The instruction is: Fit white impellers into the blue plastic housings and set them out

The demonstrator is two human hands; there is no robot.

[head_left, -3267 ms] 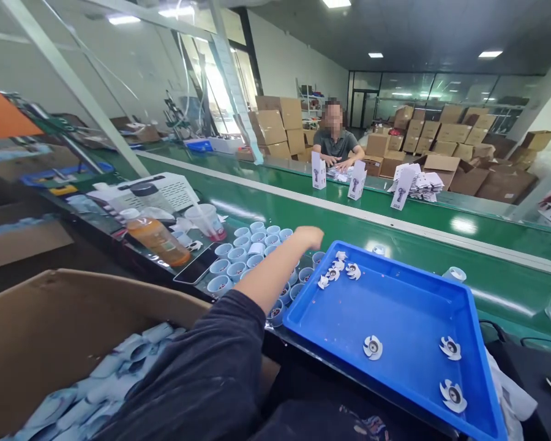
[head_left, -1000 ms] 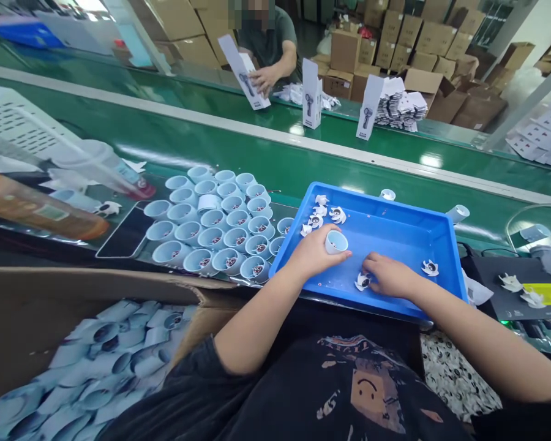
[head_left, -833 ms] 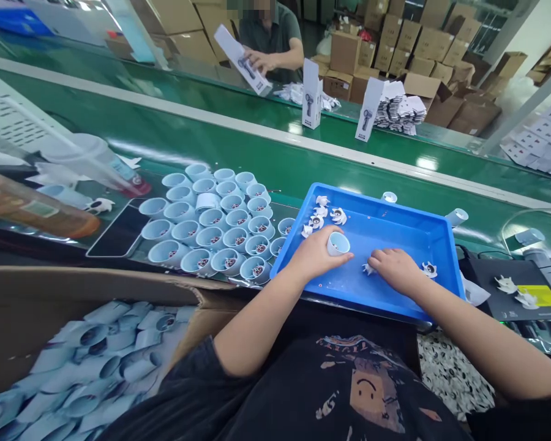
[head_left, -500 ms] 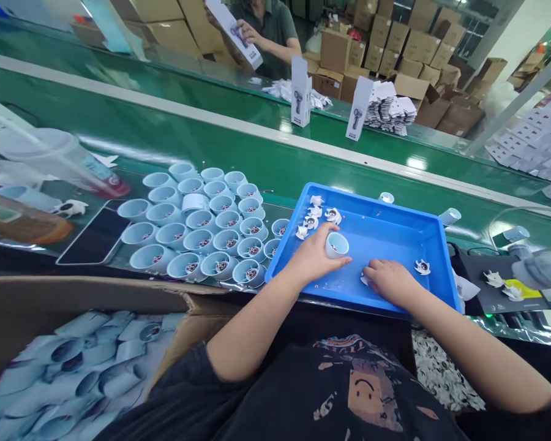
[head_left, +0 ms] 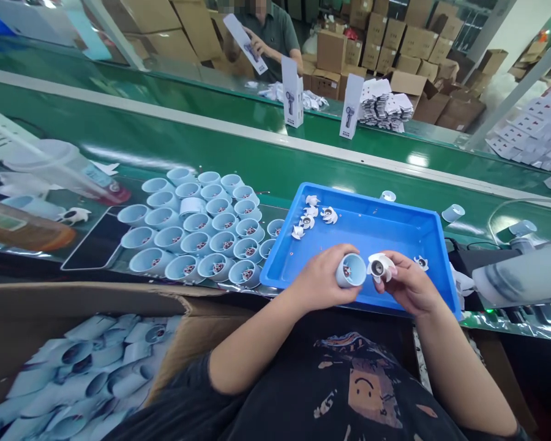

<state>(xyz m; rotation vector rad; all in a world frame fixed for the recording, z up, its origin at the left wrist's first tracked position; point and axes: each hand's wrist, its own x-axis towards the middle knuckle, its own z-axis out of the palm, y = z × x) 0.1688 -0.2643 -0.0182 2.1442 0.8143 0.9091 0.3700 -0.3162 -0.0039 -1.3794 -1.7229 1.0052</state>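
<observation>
My left hand is wrapped round a light blue cup, its open end tilted toward me with small reddish parts inside. Just right of the cup, my right hand pinches a white fan wheel with a dark round hub. Both hands are over the front part of a blue tray. Several white fan wheels lie at the tray's left end, and one more lies near its right side, partly behind my right hand.
Many upright blue cups stand left of the tray. A carton of blue cups is lower left. Beyond a green conveyor stand white boxes; a person holds another. A clear container is at right.
My right hand has lifted a fan wheel from the tray and brought it beside the cup. My left hand has moved the cup nearer to me and tilted it.
</observation>
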